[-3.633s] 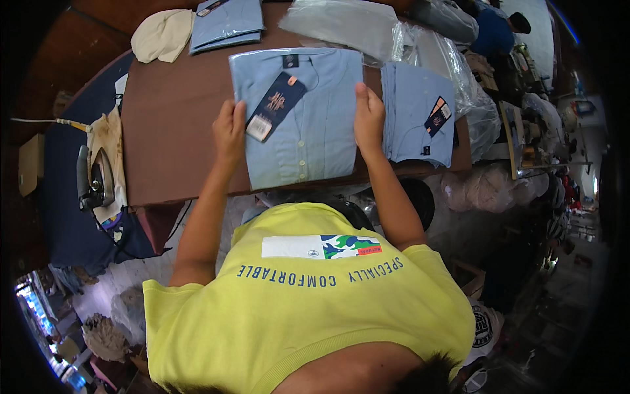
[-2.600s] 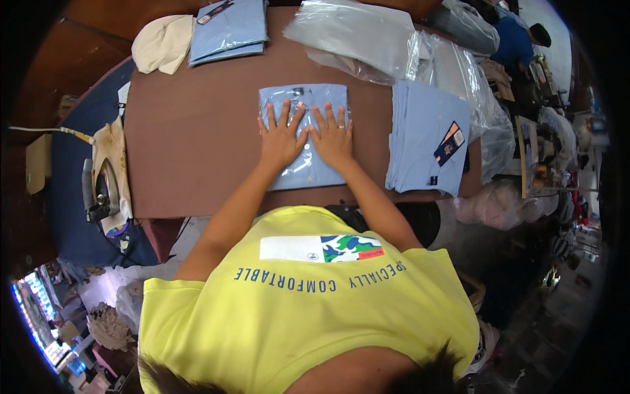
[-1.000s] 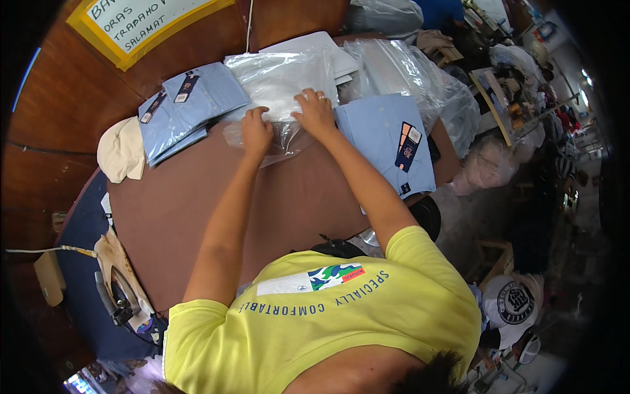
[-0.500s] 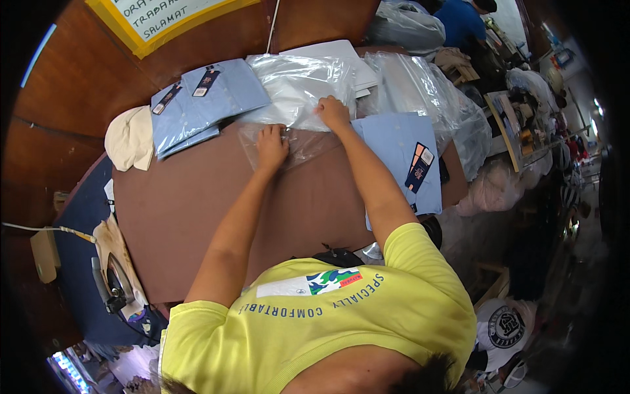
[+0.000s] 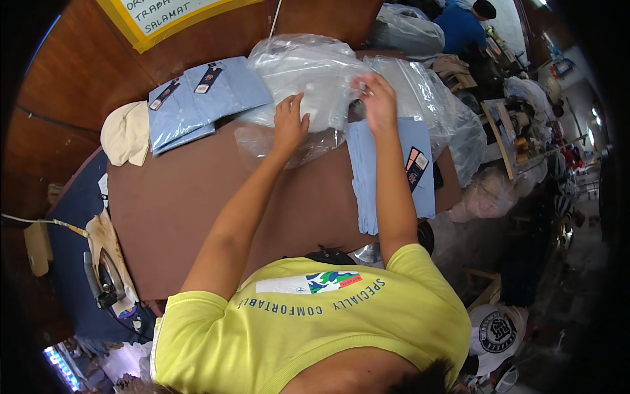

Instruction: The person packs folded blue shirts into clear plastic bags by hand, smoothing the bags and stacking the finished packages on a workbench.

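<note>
A clear plastic bag bulges up from a stack of such bags at the far side of the brown-covered table. My right hand is raised at its right corner, fingertips closed on the film, though slightly blurred. Against the bag's near part lies my left hand, fingers apart. A folded light blue shirt with a dark hang tag lies partly under my right forearm. At the far left, more folded blue shirts rest in clear bags, tags showing.
A beige cap sits at the table's left end, and an iron stands on a scorched cloth beyond it. More clear bags lie at the far right. A wooden wall rises behind the table. A person in blue is in the background.
My right hand has moved right and lifted, drawing the bag's corner with it, and the bag has puffed up. My left hand has shifted a little right and its fingers have spread.
</note>
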A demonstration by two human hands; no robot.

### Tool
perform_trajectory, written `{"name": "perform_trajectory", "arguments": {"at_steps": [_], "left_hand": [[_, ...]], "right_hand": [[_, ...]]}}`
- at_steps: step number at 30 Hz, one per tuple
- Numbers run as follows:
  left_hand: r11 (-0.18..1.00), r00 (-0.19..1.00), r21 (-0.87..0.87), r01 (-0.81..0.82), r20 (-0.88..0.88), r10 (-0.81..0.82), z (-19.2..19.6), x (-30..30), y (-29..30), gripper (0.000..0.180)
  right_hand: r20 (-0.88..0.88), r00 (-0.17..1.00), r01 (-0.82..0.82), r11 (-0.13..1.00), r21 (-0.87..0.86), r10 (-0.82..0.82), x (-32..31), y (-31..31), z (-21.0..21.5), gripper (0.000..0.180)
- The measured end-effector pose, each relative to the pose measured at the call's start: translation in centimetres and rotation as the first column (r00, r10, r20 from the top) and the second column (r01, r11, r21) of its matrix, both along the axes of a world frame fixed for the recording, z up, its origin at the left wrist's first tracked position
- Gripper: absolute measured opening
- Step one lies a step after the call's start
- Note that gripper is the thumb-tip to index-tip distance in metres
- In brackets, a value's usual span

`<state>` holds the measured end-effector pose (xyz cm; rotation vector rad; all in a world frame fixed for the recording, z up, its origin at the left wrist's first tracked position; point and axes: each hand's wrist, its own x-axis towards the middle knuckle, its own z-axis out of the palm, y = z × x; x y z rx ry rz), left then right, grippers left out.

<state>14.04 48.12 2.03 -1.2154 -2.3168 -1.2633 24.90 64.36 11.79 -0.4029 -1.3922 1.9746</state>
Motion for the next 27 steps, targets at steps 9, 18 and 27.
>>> {"name": "perform_trajectory", "arguments": {"at_steps": [9, 18, 27], "left_hand": [[0.882, 0.943, -0.336, 0.331, 0.083, -0.322, -3.0, 2.4, 3.4, 0.063], [0.769, 0.806, -0.267, 0.581, 0.058, -0.588, 0.3, 5.8, 4.6, 0.082], [0.951, 0.870, 0.106, 0.289, 0.385, -0.307, -2.3, 2.9, 5.9, 0.049]], "right_hand": [[0.324, 0.860, 0.437, 0.897, -0.069, -0.395, 14.8, 1.4, -5.3, 0.055], [0.185, 0.667, 0.038, 0.282, 0.959, -0.721, 7.7, -0.6, -2.1, 0.096], [0.281, 0.833, 0.434, 0.877, 0.205, -0.477, 8.3, 11.5, -2.5, 0.025]]}}
